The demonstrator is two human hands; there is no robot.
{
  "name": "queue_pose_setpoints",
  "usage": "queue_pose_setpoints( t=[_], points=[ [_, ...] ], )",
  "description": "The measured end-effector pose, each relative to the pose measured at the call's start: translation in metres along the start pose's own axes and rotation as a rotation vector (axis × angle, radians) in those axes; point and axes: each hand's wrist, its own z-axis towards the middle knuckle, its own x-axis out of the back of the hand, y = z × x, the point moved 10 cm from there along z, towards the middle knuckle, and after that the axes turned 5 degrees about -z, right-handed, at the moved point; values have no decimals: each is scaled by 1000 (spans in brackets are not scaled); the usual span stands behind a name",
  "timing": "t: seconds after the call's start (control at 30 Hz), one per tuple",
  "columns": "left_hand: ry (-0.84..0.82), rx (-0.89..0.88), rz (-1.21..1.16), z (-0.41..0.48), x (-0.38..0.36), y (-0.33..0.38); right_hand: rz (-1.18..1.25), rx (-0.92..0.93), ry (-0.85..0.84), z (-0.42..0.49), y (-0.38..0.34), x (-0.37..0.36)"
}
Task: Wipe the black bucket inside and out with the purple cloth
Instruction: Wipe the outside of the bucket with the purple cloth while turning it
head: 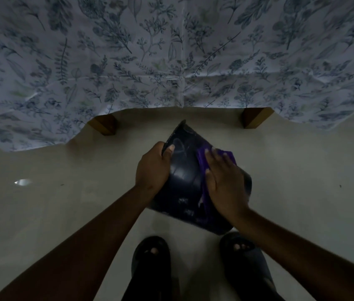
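Light: dim, colours muted, some motion blur on the right side.
Bucket (184, 183): black, held up over the floor, tipped so its outer wall faces the camera; the base end is nearest the feet, the rim end points toward the table. Scuffs and pale smears show on the wall.
Left hand (153, 168): clamped on the bucket's left side near the rim, thumb lying across the outer wall, the other fingers wrapped round out of sight.
Right hand (223, 181): flat, fingers spread a little, palm pressing the cloth against the bucket's right side.
Cloth (204, 161): purple, bunched under the right hand; a fold shows past the fingertips and a strip trails down the wall beside the thumb edge.
Floor (63, 203): pale, smooth, with one bright glint at left.
Table: just ahead of the bucket, covered by a tablecloth (171, 51) printed with blue-grey leaves, its hem hanging in scallops.
Table legs: two brown wooden ones, left (104, 126) and right (255, 118), poking out under the hem; the bucket's rim end sits between them, apart from both.
Slippers: dark, open-toed, left (151, 259) and right (243, 257), directly below the bucket's base.
In the way: the right hand and cloth hide much of the bucket's right wall; the interior cannot be seen.
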Motion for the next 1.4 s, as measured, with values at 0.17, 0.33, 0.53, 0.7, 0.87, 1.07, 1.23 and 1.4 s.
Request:
queue_pose_setpoints(
  t=[0.17, 0.33, 0.53, 0.7, 0.87, 1.07, 1.23, 1.4],
  points=[
    [-43, 96, 7, 17, -7, 7, -90, 249, 5, -14, -39, -3],
    [-144, -5, -159, -13, -8, 2, -17, 38, 71, 50, 4, 14],
    [-56, 13, -167, 5, -6, 9, -83, -26, 130, -14, 7, 2],
    [-31, 15, -170, 5, -7, 5, -190, 278, 57, -13, -43, -16],
    [-13, -7, -217, -1, -6, 8, -90, -19, 123, 50, 0, 20],
    [-97, 19, -128, 1, -6, -10, -181, 153, 41, -22, -31, -17],
    [-115, -24, -149, -14, -6, -7, -172, 227, 45, 13, -50, -5],
    [-98, -27, -146, -17, -6, -11, 130, -221, -10, 67, 28, 17]
  ],
)
